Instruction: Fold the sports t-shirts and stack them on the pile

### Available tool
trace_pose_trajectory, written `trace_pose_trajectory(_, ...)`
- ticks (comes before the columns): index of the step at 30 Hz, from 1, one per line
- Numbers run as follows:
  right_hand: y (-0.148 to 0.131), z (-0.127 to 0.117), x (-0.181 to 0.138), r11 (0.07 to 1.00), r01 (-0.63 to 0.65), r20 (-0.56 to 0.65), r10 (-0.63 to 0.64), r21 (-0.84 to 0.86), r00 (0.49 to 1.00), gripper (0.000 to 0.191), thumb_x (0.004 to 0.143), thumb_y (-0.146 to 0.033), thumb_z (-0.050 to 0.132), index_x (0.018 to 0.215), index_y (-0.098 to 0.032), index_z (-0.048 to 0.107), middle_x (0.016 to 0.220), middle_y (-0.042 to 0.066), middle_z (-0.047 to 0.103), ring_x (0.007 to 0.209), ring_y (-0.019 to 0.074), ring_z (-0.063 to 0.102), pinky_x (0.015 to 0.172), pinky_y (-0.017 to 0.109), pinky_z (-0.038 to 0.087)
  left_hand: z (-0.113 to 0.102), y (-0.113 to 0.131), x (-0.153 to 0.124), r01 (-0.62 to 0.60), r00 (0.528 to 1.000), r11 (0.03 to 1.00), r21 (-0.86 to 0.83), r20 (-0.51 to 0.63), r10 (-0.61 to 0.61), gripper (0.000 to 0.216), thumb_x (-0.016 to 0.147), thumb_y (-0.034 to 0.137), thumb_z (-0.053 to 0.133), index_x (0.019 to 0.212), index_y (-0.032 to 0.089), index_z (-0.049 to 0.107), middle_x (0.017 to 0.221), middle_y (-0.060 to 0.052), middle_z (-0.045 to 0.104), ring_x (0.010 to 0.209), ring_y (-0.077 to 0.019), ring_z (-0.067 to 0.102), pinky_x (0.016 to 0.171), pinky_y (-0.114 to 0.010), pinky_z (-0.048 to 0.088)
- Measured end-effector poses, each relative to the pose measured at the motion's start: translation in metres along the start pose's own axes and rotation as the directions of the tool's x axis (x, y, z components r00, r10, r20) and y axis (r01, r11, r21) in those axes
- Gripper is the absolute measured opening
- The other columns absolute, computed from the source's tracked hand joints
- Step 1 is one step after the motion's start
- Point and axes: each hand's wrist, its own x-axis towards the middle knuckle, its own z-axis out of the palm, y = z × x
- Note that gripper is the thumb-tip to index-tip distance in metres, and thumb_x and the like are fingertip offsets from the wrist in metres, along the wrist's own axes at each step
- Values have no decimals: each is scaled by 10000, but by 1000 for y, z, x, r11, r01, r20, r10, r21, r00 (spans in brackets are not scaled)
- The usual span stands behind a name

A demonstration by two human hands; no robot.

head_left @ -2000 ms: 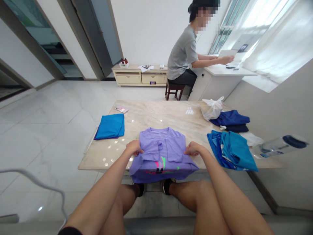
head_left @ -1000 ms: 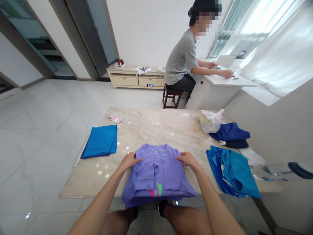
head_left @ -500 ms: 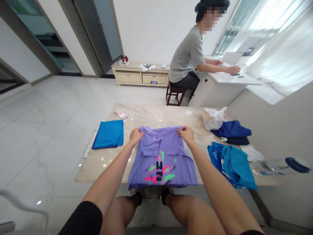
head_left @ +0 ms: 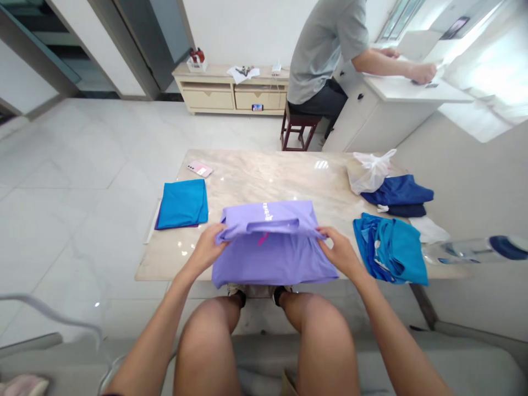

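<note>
Two hands at lower centre, the left hand and the right hand, hold closed grips on opposite ends of the lavender T-shirt, its long axis crosswise between them.

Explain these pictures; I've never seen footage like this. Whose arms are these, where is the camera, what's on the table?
One camera worn on a person's head looks forward and down, so the bare arms are that person's own. The left hand and right hand grip the folded edge of a lilac T-shirt on a marble table. Also on the table lie a folded blue cloth, a pink phone, a white plastic bag, dark blue clothes and a heap of blue clothes. Behind, another person sits at a white desk.
</note>
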Motion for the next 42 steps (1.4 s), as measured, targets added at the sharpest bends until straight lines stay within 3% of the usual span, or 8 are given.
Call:
trace_pose_trajectory(2,9,-2,-57,995,-99,98,100,-22,990,285,998,-447,594,1073,-240,774,1275,127,800,1206,310,759,1086,509,599,4,1,-57,55,996,997,49,69,-58,168,902,374,682,999,249,739,1095,-76,805,1099,-297,746,1044,-455,584)
trace_pose_trajectory(4,1,-7,-102,971,-241,17,241,-3,970,377,1030,-494,542,1125,-224,787,1253,149,805,1180,315,768,1089,519,600,7,16,-107,123,989,989,86,66,-129,213,975,403,624,1064,255,749,1120,-77,811,1105,-290,756,1026,-444,597)
trace_pose_trajectory(7,-41,-9,-149,909,-402,-85,411,111,908,455,1060,-557,541,1226,-206,778,1235,160,812,1122,305,783,1041,478,623,12,52,-163,172,981,966,191,61,-187,300,1074,412,512,1066,252,765,1109,-78,820,1070,-280,764,984,-432,600)
trace_pose_trajectory(11,-112,16,-183,942,-318,-66,326,105,943,447,1060,-523,573,1350,-237,759,1399,138,756,1300,326,711,1161,521,561,24,87,-202,66,996,916,395,29,-84,297,1069,364,510,1036,260,786,1139,-97,824,1156,-321,730,1033,-494,557)
trace_pose_trajectory(14,-136,34,-192,973,-230,-173,226,-3,959,405,1044,-480,583,1307,-246,783,1389,156,746,1317,365,672,1192,581,521,29,94,-212,-25,1000,884,468,3,27,217,999,336,603,1047,283,809,1224,-129,814,1260,-384,681,1119,-582,497)
trace_pose_trajectory(20,-126,33,-204,982,-189,-251,178,-23,952,444,1085,-471,503,1352,-222,756,1400,161,738,1315,350,660,1190,578,512,23,91,-226,-74,994,886,458,-38,103,247,1009,304,591,1078,301,829,1242,-108,818,1288,-370,666,1164,-592,459)
trace_pose_trajectory(35,-119,24,-203,984,-169,-261,176,49,949,530,1056,-514,478,1333,-163,761,1404,181,736,1331,330,660,1226,558,481,12,101,-233,-32,992,899,437,-93,80,299,1051,264,522,1097,248,818,1262,-95,814,1301,-340,654,1175,-536,456)
trace_pose_trajectory(42,-136,31,-206,989,-143,-277,124,-48,953,520,1071,-484,464,1388,-185,749,1453,170,706,1373,326,626,1244,554,463,3,90,-242,-51,987,911,410,-116,108,322,1055,275,503,1120,236,815,1287,-107,808,1332,-341,644,1211,-545,429)
